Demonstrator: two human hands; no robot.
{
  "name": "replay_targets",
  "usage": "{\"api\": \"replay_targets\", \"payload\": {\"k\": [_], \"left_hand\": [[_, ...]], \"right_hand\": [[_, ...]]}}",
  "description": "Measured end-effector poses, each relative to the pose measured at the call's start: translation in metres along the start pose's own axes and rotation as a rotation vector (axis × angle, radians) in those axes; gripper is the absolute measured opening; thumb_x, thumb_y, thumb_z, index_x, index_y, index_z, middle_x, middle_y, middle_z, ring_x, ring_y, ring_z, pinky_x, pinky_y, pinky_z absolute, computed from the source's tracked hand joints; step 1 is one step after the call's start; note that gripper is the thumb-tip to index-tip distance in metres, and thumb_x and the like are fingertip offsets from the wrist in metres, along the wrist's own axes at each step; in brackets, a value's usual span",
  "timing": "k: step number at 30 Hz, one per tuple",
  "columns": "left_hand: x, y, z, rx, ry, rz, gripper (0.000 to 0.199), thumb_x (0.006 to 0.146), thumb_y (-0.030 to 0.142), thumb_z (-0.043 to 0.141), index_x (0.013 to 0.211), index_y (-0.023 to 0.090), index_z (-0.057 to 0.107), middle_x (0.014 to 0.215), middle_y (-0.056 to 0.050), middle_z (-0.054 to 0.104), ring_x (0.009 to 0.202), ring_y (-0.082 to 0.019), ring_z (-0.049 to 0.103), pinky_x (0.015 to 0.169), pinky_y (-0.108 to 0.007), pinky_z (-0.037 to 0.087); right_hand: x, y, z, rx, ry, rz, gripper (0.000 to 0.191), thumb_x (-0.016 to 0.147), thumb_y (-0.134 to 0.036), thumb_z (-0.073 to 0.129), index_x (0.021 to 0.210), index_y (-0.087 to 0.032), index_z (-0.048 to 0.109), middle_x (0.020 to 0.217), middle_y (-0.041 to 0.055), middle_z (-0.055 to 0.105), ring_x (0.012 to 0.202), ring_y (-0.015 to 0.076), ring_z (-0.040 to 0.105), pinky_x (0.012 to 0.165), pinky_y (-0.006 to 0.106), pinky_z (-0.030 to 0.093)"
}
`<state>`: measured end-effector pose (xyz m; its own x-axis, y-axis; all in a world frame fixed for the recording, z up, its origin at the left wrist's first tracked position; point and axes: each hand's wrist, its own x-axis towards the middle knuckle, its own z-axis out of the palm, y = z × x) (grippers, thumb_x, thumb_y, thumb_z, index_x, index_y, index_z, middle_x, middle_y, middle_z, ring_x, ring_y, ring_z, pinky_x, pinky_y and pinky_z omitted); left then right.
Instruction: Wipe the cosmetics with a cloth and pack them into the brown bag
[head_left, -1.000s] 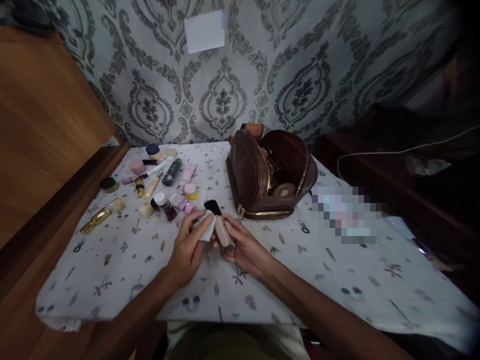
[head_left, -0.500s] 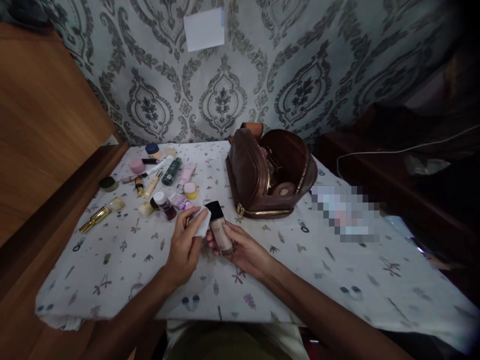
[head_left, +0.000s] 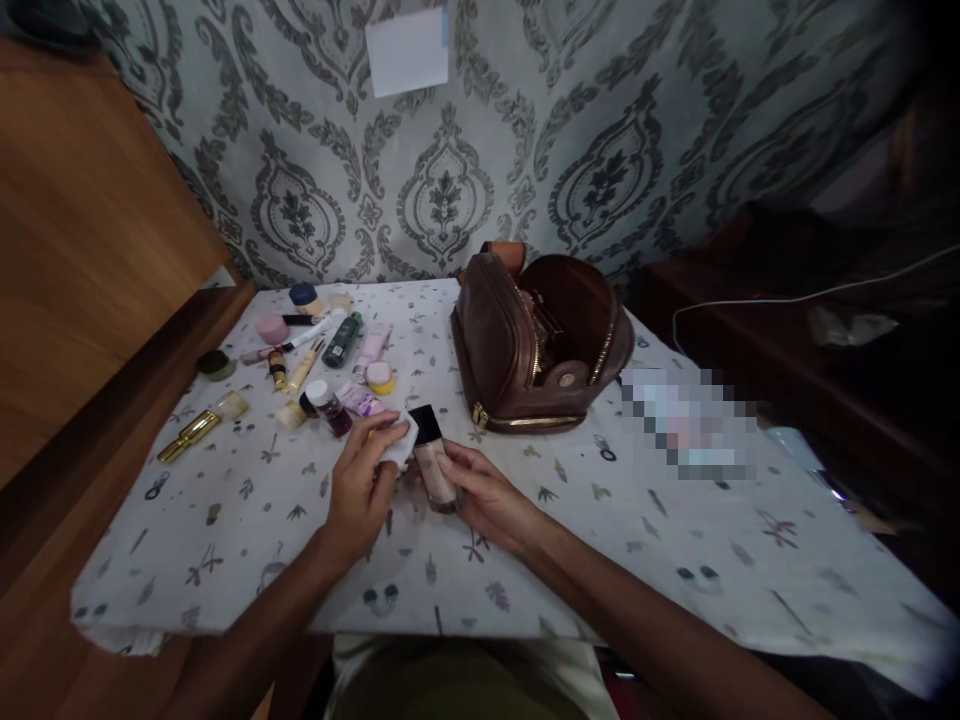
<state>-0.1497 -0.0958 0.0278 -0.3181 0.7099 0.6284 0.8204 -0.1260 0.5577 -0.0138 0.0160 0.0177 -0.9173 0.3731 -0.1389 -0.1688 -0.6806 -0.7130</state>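
My right hand (head_left: 487,492) grips a foundation bottle (head_left: 436,472) with a black cap and beige contents, tilted with its cap to the upper left. Just left of it, my left hand (head_left: 365,480) is closed on a folded white wipe (head_left: 401,442), which is close beside the bottle's cap; whether they touch I cannot tell. Beyond my left hand stands a small clear bottle (head_left: 328,408) with a white lid and dark red liquid. A purple and white tube (head_left: 361,400) lies partly behind my left fingers. Near it is a pink and yellow jar (head_left: 379,377).
A brown leather bag (head_left: 495,340) stands unzipped at the table's back. Several cosmetics lie at left, among them a green bottle (head_left: 343,340), a pink tube (head_left: 373,345) and a gold tube (head_left: 187,436). A blurred-out item (head_left: 690,420) lies at right on the patterned tablecloth (head_left: 637,560).
My left hand has drawn slightly left with the wipe, away from the bottle. The foundation bottle has turned a little in my right hand. The view has shifted slightly.
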Motion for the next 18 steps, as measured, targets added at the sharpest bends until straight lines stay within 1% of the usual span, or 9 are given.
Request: {"api": "replay_targets", "payload": {"k": [2, 4, 6, 8, 12, 18], "left_hand": [[-0.0012, 0.0005, 0.0014, 0.002, -0.023, 0.04, 0.042, 0.089, 0.003, 0.044, 0.123, 0.023, 0.06, 0.123, -0.008, 0.058, 0.118, -0.02, 0.058, 0.1, -0.038, 0.05], [-0.0017, 0.0014, 0.0026, -0.006, -0.05, 0.082, 0.045, 0.089, 0.003, 0.043, 0.126, 0.023, 0.059, 0.122, -0.008, 0.056, 0.116, -0.02, 0.058, 0.098, -0.038, 0.052], [-0.0016, 0.0024, 0.003, -0.019, -0.079, 0.119, 0.048, 0.089, 0.001, 0.042, 0.129, 0.023, 0.058, 0.121, -0.008, 0.055, 0.115, -0.02, 0.057, 0.098, -0.039, 0.052], [-0.0012, 0.0034, 0.0028, -0.041, -0.098, 0.145, 0.049, 0.089, 0.001, 0.042, 0.129, 0.023, 0.058, 0.12, -0.008, 0.055, 0.113, -0.02, 0.057, 0.096, -0.038, 0.052], [-0.001, 0.0054, 0.0018, -0.068, -0.155, 0.194, 0.049, 0.087, -0.002, 0.042, 0.127, 0.021, 0.058, 0.117, -0.009, 0.056, 0.11, -0.02, 0.058, 0.091, -0.036, 0.053], [-0.0008, 0.0089, 0.0012, -0.083, -0.236, 0.287, 0.046, 0.082, -0.004, 0.043, 0.119, 0.018, 0.06, 0.111, -0.011, 0.059, 0.105, -0.021, 0.058, 0.089, -0.038, 0.053]], "right_hand": [[0.0011, -0.0003, 0.0012, -0.019, 0.008, -0.041, 0.038, 0.07, -0.041, 0.086, 0.098, -0.019, 0.072, 0.094, 0.0033, 0.07, 0.083, 0.014, 0.061, 0.074, 0.023, 0.045], [0.0026, -0.0004, 0.0019, -0.003, 0.045, -0.083, 0.04, 0.069, -0.039, 0.086, 0.102, -0.023, 0.071, 0.097, 0.0018, 0.071, 0.087, 0.0147, 0.062, 0.076, 0.023, 0.046], [0.0042, -0.0001, 0.0017, 0.027, 0.084, -0.104, 0.044, 0.068, -0.037, 0.087, 0.107, -0.028, 0.069, 0.096, -0.001, 0.071, 0.086, 0.0138, 0.063, 0.076, 0.022, 0.047], [0.0058, 0.0006, 0.0005, 0.052, 0.105, -0.11, 0.047, 0.068, -0.035, 0.087, 0.109, -0.03, 0.067, 0.094, -0.0026, 0.071, 0.082, 0.013, 0.065, 0.074, 0.022, 0.048], [0.0075, 0.0011, -0.0027, 0.089, 0.143, -0.111, 0.044, 0.066, -0.034, 0.088, 0.103, -0.026, 0.065, 0.089, -0.003, 0.072, 0.075, 0.0117, 0.064, 0.07, 0.021, 0.049], [0.0069, -0.0019, -0.0061, 0.145, 0.182, -0.078, 0.039, 0.067, -0.033, 0.088, 0.098, -0.023, 0.067, 0.082, -0.0031, 0.072, 0.069, 0.0105, 0.063, 0.061, 0.019, 0.047]]}}
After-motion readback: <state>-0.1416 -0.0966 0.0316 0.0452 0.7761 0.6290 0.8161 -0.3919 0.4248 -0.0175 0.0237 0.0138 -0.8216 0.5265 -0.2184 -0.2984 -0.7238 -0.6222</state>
